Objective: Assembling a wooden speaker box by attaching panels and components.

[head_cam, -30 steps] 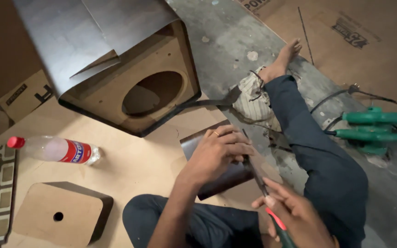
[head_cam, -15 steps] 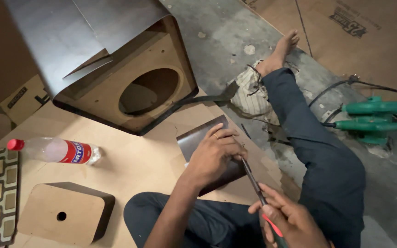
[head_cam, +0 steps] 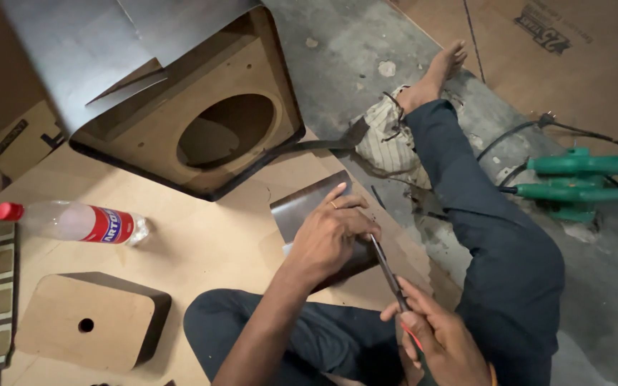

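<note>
My left hand (head_cam: 330, 232) now presses the dark sheet piece (head_cam: 309, 207) flatter; my right hand (head_cam: 441, 339) grips the scissors (head_cam: 388, 268), blades at its near-right edge, cut barely begun.

The left hand (head_cam: 334, 232) presses flat on a dark sheet (head_cam: 302, 207) lying on the board floor (head_cam: 202, 243). The right hand (head_cam: 441, 339) grips a thin tool (head_cam: 388, 268) whose tip meets the sheet beside the left fingers. A plastic bottle (head_cam: 73, 221) lies nearby.
</note>
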